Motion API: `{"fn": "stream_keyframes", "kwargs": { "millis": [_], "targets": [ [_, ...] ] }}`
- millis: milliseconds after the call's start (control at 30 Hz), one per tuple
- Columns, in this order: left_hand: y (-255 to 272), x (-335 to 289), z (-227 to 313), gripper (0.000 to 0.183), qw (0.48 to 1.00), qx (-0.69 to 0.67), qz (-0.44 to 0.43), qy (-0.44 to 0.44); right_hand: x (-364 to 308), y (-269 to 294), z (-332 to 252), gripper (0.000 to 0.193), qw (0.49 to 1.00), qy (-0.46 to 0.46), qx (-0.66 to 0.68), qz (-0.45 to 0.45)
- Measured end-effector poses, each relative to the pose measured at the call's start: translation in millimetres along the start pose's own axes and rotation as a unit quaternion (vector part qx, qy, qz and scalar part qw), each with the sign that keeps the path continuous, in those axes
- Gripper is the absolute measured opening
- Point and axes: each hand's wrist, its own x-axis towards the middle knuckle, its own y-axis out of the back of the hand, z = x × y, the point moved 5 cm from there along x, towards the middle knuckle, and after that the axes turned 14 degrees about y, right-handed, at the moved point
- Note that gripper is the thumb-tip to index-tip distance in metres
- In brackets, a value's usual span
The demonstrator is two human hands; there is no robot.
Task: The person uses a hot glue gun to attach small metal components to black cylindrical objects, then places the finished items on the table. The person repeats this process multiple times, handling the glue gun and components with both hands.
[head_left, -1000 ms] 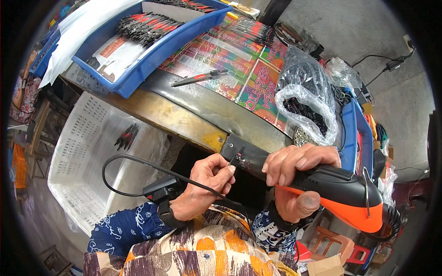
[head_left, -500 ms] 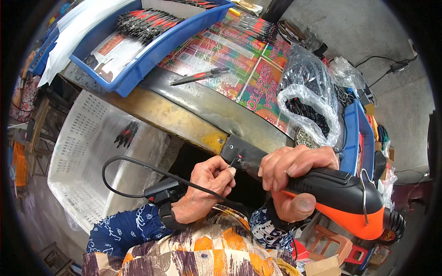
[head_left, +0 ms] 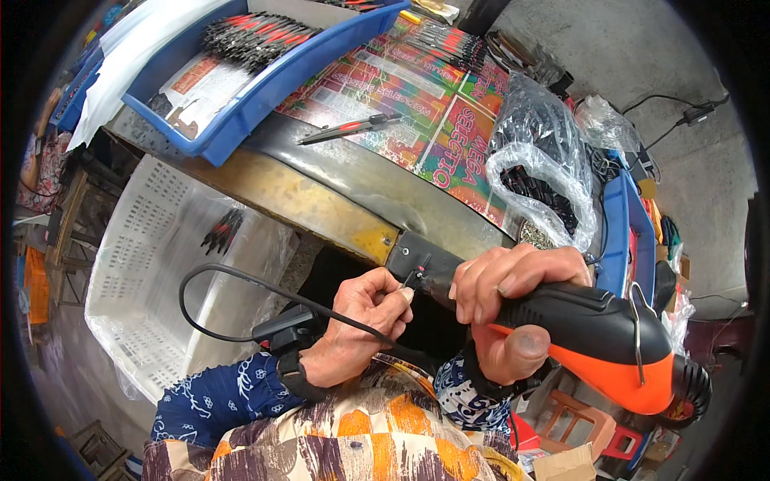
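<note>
My left hand (head_left: 365, 325) pinches a thin dark piece between thumb and forefinger. This piece (head_left: 409, 281) meets a black block (head_left: 410, 255) on the table's front edge, beside a small red spot. My right hand (head_left: 517, 309) wraps its fingers round the front of a black-and-orange power tool (head_left: 589, 333), with the thumb on its near side. The tool's nose is hidden behind the fingers. A black cable (head_left: 241, 268) loops past my left wrist. Farther back, a red-and-black drawing compass (head_left: 349, 128) lies on the metal tabletop.
A blue tray (head_left: 210, 144) of similar compasses stands at the back left; more lie at the back. A clear plastic bag (head_left: 533, 120) of black parts is at the right, near another blue bin (head_left: 616, 232). Below the table edge sits a white plastic crate (head_left: 132, 280).
The rear of the power tool has shifted very slightly to the right. Both hands have kept nearly the same place and grip.
</note>
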Motion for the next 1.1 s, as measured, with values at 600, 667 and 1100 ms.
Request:
{"fn": "stream_keyframes", "kwargs": {
  "millis": [600,667,1100],
  "targets": [
    [0.3,1.0,-4.7,0.015,1.000,-0.020,-0.021,0.010,5.0,-7.9,-9.2,0.065,0.999,-0.036,-0.022,0.016],
    [-0.1,1.0,-4.5,0.015,1.000,-0.021,-0.021,0.011,5.5,-9.2,-7.9,0.065,0.999,-0.045,-0.018,0.020],
    [0.5,1.5,-5.3,0.014,1.000,-0.011,-0.019,0.021,9.6,-10.3,-0.5,0.059,0.998,-0.055,0.014,0.008]
  ]
}}
